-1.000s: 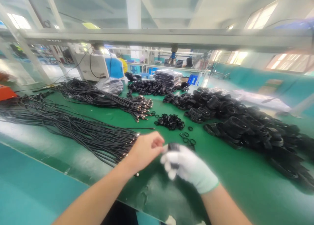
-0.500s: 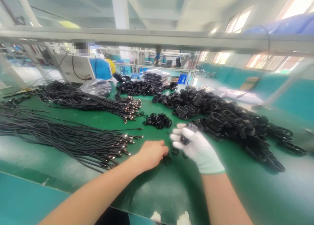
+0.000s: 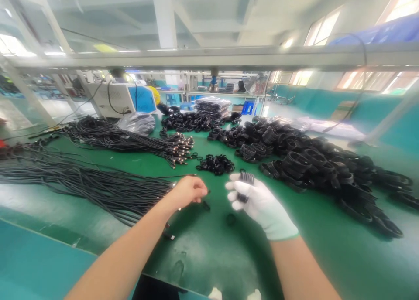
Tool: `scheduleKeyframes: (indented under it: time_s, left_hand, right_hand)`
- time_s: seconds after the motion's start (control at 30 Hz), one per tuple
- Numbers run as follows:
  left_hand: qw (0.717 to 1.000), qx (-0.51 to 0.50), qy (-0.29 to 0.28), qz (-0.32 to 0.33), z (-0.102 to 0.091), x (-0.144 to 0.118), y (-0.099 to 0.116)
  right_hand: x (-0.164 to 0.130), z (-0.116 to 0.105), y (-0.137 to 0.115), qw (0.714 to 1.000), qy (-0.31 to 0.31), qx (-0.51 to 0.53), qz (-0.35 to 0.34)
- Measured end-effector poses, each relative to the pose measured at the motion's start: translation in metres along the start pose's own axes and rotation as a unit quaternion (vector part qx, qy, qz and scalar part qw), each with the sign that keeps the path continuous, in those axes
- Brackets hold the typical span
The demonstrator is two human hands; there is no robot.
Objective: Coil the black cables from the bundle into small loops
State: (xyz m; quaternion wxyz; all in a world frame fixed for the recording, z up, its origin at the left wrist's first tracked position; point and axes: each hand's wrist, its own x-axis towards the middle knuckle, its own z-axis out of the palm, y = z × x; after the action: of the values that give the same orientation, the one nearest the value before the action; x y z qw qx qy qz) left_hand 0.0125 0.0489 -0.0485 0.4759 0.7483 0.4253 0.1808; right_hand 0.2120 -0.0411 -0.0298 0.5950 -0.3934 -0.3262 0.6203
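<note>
Two hands at a green counter (image 3: 327,247) heaped with black cables and coils.

A large heap of coiled cables (image 3: 314,165) covers the counter's right side, long loose cables (image 3: 81,182) stretch across the left, and a small pile of black rings (image 3: 216,164) sits in the middle, under a grey rail in a bright workshop. The gloved right hand (image 3: 258,204) has its grip clamped on a small coiled cable (image 3: 244,184), held above the counter. The bare left hand (image 3: 188,191), just beside it, is closed with fingertips pinched together on something too small to tell. Half a second ago the left hand was pressed down among loose rings; now it is lifted and drawn back.
</note>
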Motion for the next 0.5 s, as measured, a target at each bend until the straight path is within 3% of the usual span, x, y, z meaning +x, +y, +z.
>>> scheduleKeyframes:
  time_s: [0.13, 0.33, 0.4, 0.5]
  left_hand:
    - [0.992, -0.130, -0.006, -0.004, -0.002, -0.013, 0.007]
    - [0.965, -0.259, -0.027, -0.008, 0.021, -0.033, 0.015]
    - [0.964, -0.265, 0.006, -0.003, 0.028, -0.035, 0.011]
    - [0.970, -0.231, 0.073, 0.015, 0.033, -0.043, 0.005]
  right_hand:
    - [0.001, 0.010, 0.008, 0.998, 0.019, -0.055, -0.003]
    - [0.007, 0.037, 0.030, 0.990, 0.052, -0.131, 0.012]
    - [0.007, 0.041, 0.040, 0.993, 0.050, -0.101, 0.025]
    - [0.001, 0.037, 0.052, 0.996, 0.001, 0.044, 0.080]
